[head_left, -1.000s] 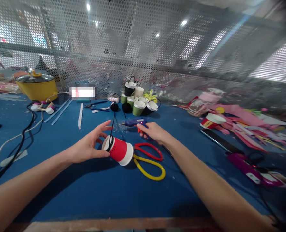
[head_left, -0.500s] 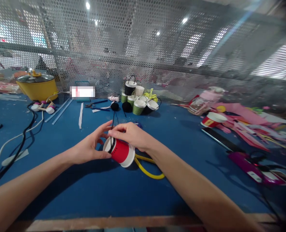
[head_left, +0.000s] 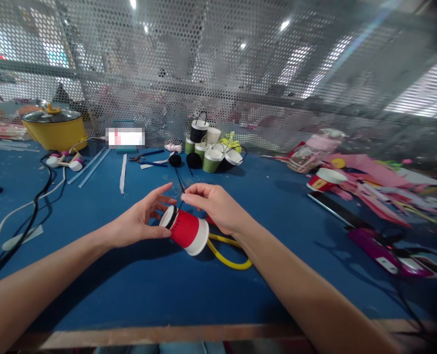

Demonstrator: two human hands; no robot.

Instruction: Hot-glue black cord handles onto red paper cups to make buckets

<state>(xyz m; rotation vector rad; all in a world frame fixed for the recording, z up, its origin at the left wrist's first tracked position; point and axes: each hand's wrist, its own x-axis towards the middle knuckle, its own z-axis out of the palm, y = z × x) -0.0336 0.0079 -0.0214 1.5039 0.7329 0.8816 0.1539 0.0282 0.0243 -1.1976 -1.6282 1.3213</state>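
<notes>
A red and white paper cup (head_left: 187,229) lies tilted on its side above the blue table, with black cord wound around its left end. My left hand (head_left: 144,216) holds that end, thumb on the near side and fingers behind. Just above the cup, my right hand (head_left: 213,204) pinches the black cord (head_left: 179,180) between thumb and fingertips. The cord runs back towards a black ball (head_left: 175,160). Beneath my right forearm, a yellow loop (head_left: 231,263) sticks out beside the cup.
Small green, black and white cups (head_left: 213,158) stand at the back by the mesh screen. A yellow pot (head_left: 54,132) and cables are at left. On the right are a phone (head_left: 331,207), a purple power strip (head_left: 376,250) and pink scraps (head_left: 373,177).
My right hand has moved slightly up and right, off the cup's end, drawing the black cord with it. The cup has turned a little, and its row of dark marks shows more.
</notes>
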